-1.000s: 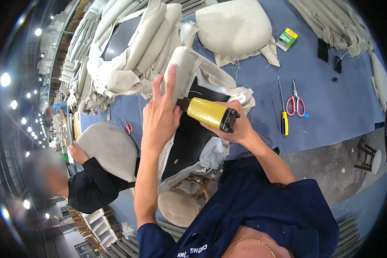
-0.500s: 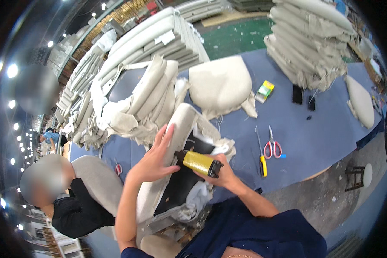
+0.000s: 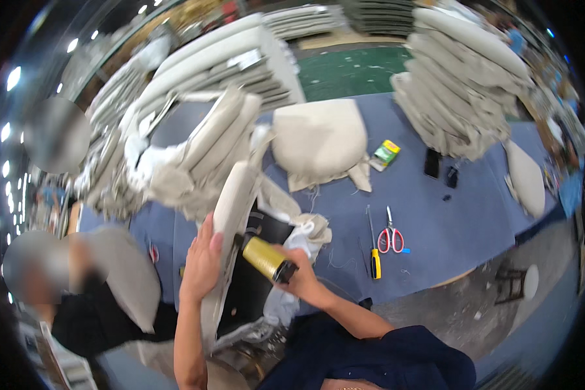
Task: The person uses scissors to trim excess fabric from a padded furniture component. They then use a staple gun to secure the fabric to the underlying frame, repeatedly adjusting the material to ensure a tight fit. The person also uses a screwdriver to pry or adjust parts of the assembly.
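A beige upholstered seat part (image 3: 233, 198) stands tilted before me, its padded side long and narrow and its black lining facing right. My left hand (image 3: 200, 265) lies along the outer face of that padded side, fingers stretched out. In my right hand (image 3: 301, 281) is a yellow and black staple gun (image 3: 265, 257), its nose at the inner edge of the padded side. Whether the nose touches the edge I cannot tell. White wadding and loose beige cloth (image 3: 313, 229) bunch along the part's right side.
On the blue table (image 3: 448, 240) lie red-handled scissors (image 3: 390, 240), a yellow-handled screwdriver (image 3: 375, 263), a green-yellow box (image 3: 385, 156) and a phone (image 3: 432, 163). Stacked beige cushions (image 3: 458, 91) stand behind; another person (image 3: 88, 315) sits at the left with a beige cushion (image 3: 129, 279).
The whole view has shifted, with the table things now further left and lower. My left hand has slid from over the padded side to its outer face. The staple gun stays in my right hand.
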Motion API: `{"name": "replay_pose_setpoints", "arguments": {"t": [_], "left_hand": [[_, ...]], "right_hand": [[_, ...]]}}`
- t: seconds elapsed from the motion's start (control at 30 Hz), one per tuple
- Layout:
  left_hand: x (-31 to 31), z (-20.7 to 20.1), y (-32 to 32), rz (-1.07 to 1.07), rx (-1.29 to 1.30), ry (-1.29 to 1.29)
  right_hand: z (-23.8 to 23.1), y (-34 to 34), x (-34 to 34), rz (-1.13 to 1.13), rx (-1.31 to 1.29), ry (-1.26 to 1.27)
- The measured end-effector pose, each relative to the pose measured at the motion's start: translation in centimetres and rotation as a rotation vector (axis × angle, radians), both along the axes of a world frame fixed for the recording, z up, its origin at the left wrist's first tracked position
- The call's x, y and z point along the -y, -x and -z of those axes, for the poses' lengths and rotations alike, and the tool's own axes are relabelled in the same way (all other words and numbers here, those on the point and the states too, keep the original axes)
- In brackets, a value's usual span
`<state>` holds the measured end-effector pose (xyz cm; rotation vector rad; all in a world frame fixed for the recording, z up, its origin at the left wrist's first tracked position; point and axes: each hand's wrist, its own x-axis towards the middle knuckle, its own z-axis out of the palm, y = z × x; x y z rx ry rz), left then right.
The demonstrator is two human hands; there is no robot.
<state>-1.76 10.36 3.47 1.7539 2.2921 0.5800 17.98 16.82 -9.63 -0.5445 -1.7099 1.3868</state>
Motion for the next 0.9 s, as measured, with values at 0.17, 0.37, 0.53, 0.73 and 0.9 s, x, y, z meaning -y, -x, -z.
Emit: {"name": "replay_pose_setpoints", "arguments": {"t": [0.17, 0.37, 0.53, 0.73, 0.9], "left_hand": [[-0.4, 1.2, -2.5, -0.154, -0.237, -0.004], [2.1, 1.6, 0.5, -0.117, -0.304, -0.069], [2.1, 1.3, -0.4, -0.076, -0.287, -0.066], [2.4, 0.9, -1.4, -0.053, -0.245, -0.023], [2.6, -0.5, -2.2, -0.011, -0.254, 0.034]], "right_hand": [[-1.9, 0.8, -1.6, 0.011, -0.125, 0.261], [-3.6, 2.5, -3.0, -0.054, -0.104, 0.064], [-3.4, 2.2, -2.9, -0.140, 0.024, -0.186], [-2.4, 1.3, -2.1, -0.134, 0.000, -0.289], [-1.3, 0.6, -1.8, -0.232, 0.034, -0.252]]}}
